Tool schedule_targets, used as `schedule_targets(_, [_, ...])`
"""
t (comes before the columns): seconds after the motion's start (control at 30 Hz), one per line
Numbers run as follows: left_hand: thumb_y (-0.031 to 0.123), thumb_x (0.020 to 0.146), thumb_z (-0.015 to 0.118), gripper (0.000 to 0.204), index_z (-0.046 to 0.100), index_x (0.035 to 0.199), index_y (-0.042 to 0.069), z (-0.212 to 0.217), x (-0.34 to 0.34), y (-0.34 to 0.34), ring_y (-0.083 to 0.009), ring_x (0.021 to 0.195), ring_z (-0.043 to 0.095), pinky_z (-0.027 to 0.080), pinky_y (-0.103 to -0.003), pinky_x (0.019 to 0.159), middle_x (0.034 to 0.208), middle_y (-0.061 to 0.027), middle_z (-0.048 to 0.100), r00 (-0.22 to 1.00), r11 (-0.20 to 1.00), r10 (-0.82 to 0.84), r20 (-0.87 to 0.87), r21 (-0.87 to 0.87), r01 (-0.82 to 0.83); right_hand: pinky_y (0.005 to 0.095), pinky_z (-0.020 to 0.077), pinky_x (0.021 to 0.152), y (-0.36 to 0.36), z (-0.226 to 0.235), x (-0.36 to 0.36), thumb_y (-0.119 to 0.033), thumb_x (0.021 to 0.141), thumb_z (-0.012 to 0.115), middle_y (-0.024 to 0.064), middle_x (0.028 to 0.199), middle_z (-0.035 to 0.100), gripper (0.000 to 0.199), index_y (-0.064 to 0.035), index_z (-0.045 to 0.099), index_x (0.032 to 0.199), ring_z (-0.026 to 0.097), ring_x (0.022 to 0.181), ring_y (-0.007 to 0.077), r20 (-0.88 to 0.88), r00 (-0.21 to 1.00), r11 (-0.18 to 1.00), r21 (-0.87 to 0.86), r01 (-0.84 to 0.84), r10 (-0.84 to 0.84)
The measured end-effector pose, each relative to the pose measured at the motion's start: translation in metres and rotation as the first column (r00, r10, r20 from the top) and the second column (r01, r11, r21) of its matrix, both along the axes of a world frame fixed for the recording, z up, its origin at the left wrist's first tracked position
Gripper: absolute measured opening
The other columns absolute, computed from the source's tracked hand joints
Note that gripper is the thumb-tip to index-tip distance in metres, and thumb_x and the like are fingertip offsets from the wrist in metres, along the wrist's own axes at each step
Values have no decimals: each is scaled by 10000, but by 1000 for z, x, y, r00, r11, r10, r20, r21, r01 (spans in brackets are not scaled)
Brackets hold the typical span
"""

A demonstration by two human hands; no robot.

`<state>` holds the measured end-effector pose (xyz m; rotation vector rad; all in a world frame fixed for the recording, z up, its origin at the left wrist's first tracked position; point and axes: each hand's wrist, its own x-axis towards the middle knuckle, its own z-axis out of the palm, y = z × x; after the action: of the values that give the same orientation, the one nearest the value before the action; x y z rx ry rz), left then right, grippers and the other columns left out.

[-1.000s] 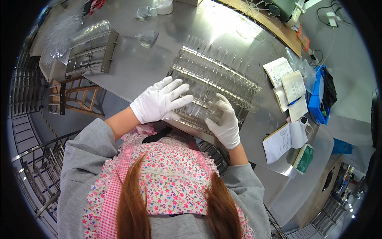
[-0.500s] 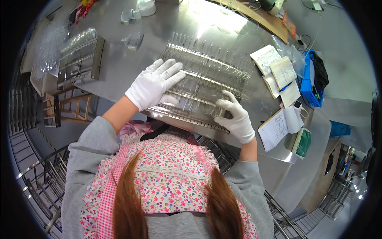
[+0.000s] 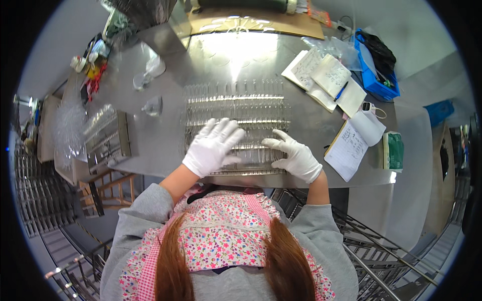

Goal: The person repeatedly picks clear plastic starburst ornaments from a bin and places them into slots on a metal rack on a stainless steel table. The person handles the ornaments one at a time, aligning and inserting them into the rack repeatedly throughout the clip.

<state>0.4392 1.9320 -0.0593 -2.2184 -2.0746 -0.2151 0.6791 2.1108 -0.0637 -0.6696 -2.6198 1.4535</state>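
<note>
A metal rack [image 3: 236, 172] with slotted cross bars lies on the steel table in front of me, and several thin clear glass tubes [image 3: 246, 90] lie across its bars in a row. Over the rack's near left part my left hand [image 3: 212, 146], in a white glove, is spread open with its palm down. My right hand [image 3: 297, 158], gloved too, is at the rack's right side. Its fingers are bent but apart, and I see nothing between them. Whether either hand touches the tubes, I cannot tell.
A second slotted rack [image 3: 120, 133] with clear tubes stands at the left, beside a bundle of thin clear strands [image 3: 70, 130]. Open notebooks [image 3: 346, 150], a blue bin [image 3: 374, 83] and a green packet [image 3: 393, 150] are at the right. Clear plastic pieces [image 3: 152, 106] lie far left.
My view has turned, so the rack now appears squarer in front of me. The left hand stays spread over the rack; the right hand's fingers remain bent at its right side.
</note>
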Motion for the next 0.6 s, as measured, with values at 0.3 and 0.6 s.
schedule_targets(0.3, [730, 751, 639, 937, 511, 1428, 94, 6, 44, 31, -349, 1413, 439, 211, -595, 1199, 1489, -137, 508, 989, 990, -140, -47, 14, 141, 400, 525, 970, 7, 4, 15, -356, 633, 893, 123, 1178, 696, 692, -215, 692, 1280, 665, 1106, 318, -264, 964, 915, 395, 77, 33])
schedule_targets(0.6, [647, 661, 755, 972, 541, 1367, 13, 33, -24, 11, -407, 1344, 498, 292, -570, 1163, 1441, -185, 539, 982, 966, 163, 95, 186, -178, 552, 314, 1147, -16, 1, 2, -766, 778, 571, 110, 1372, 576, 720, -253, 678, 1271, 510, 1301, 324, -98, 994, 594, 802, 54, 43])
